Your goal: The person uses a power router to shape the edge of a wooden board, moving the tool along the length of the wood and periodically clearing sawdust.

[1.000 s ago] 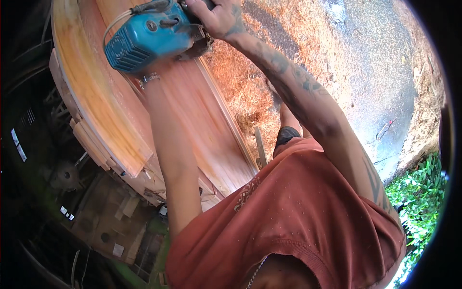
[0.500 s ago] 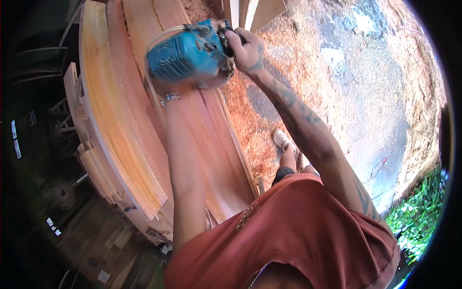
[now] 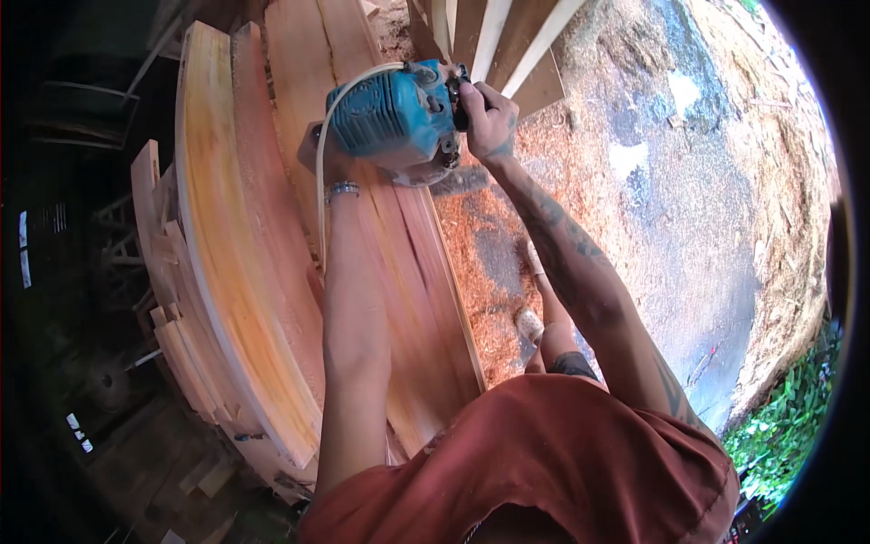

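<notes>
My right hand (image 3: 488,116) is wrapped around the black handle on the right side of the blue electric planer (image 3: 391,118), fingers curled tight on it. My left hand (image 3: 319,154) sits behind the planer's left flank; the tool body hides most of it, so I cannot tell how its fingers lie, only that the wrist with its metal bracelet (image 3: 343,189) ends right at the tool. A pale power cord (image 3: 323,172) loops from the planer's top down along my left forearm.

The planer rests on the reddish plank (image 3: 399,272) nearest the right edge of the stack, up at its far end. Compared with half a second ago, the tool sits farther along the board, away from my body, and both arms are stretched straighter. A second ago it was nearer still and tilted more to the left.

Left of that plank lies a broad yellow-orange board (image 3: 237,272), with shorter offcuts (image 3: 181,354) stacked at its outer edge. Pale upright boards (image 3: 494,36) lean just beyond the planer. Right of the stack, sawdust (image 3: 489,245) covers the ground, and my sandalled foot (image 3: 528,323) stands in it.
</notes>
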`<state>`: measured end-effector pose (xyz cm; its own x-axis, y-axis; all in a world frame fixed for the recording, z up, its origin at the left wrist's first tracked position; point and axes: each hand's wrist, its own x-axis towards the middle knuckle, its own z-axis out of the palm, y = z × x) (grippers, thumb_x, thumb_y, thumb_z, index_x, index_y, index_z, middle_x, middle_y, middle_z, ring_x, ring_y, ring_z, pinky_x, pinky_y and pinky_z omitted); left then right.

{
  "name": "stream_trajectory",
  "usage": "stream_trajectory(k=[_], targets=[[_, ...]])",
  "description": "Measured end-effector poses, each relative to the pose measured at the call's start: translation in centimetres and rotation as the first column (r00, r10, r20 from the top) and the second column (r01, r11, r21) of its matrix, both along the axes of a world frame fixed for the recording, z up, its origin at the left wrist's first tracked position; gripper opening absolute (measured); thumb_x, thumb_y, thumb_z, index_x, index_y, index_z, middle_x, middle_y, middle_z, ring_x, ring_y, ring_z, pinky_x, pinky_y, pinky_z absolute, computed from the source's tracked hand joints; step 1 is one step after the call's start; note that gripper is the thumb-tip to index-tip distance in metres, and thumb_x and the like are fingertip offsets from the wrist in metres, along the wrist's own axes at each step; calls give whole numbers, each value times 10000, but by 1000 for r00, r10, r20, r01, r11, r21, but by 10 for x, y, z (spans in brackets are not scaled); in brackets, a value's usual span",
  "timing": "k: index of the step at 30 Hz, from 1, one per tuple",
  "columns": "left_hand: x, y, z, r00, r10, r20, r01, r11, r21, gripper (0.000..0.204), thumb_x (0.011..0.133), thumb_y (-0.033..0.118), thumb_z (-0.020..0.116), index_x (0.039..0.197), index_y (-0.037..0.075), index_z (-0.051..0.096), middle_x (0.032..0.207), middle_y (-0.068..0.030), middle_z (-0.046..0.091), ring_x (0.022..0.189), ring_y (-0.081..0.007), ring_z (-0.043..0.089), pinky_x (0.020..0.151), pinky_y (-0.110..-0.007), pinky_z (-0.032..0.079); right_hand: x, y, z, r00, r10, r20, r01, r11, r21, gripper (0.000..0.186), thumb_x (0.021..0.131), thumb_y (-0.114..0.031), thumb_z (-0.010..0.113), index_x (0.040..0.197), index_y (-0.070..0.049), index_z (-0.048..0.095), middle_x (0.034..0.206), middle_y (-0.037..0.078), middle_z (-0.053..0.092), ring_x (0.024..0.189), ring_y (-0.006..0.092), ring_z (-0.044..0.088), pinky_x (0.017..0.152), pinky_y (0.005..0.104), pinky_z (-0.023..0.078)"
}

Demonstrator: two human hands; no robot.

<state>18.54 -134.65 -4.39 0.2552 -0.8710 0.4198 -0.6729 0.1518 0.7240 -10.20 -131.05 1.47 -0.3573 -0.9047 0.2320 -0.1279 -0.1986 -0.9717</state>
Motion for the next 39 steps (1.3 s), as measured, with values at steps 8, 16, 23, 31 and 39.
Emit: stream_trajectory(k=[8,16,23,31,39], targets=[[20,-103,-5,995,35,95,-37,999,26,266,873,260,710,1076,89,739,1021,-124,753,924,-354,679,810,-507,510,12,-94,1,1000,2,-16,-2,1000,11,472,958,-400,615,799,37,693,660,170,647,629,231,631,642,369,499],[17,-187,11,993,85,84,-85,996,4,275,889,252,689,1116,101,729,1009,-131,755,909,-362,685,781,-502,522,22,-193,-1,999,4,-35,-3,999,32,461,961,-407,621,844,25,729,666,181,664,643,268,668,643,393,509],[31,-264,17,977,151,153,-156,988,18,225,890,274,731,1030,101,762,950,-127,770,852,-325,728,699,-453,566,34,-274,-3,994,3,-108,-20,988,-150,501,985,-411,592,767,37,645,632,132,620,581,209,576,571,373,467],[18,-339,38,984,114,135,-56,926,-374,347,936,216,638,686,-15,573,574,-51,527,580,-93,448,516,-327,367,40,-354,-12,999,37,10,-37,998,-52,409,950,-358,685,847,38,705,657,141,649,626,233,625,627,370,498],[15,-396,46,989,77,-122,-110,951,-290,323,899,184,654,668,-19,556,563,-111,542,517,-183,448,515,-362,379,47,-416,-9,997,68,37,-66,997,-36,445,952,-379,670,885,59,696,669,139,646,639,202,605,644,376,493]])
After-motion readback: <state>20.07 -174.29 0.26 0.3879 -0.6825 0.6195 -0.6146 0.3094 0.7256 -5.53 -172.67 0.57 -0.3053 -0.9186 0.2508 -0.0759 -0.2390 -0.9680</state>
